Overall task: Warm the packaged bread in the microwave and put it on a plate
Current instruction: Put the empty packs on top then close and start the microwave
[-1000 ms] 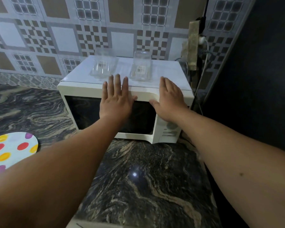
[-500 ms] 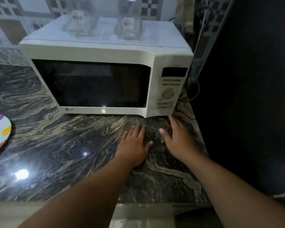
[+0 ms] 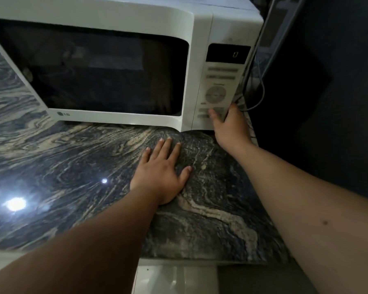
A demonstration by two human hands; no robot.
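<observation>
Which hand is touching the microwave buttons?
The right hand, its thumb on the microwave buttons. The left hand lies flat on the counter.

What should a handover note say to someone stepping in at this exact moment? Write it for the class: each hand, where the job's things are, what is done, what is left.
Left hand: flat on the marble counter, fingers straight, holding nothing.
Right hand: at the lower right corner of the microwave, thumb on the bottom buttons of the control panel, fingers round the side edge.
Microwave door is closed; display reads 0. Inside is too dark to tell whether the bread is there. No bread or plate in view.
Left: heat if needed, take the bread out, plate it.
</observation>
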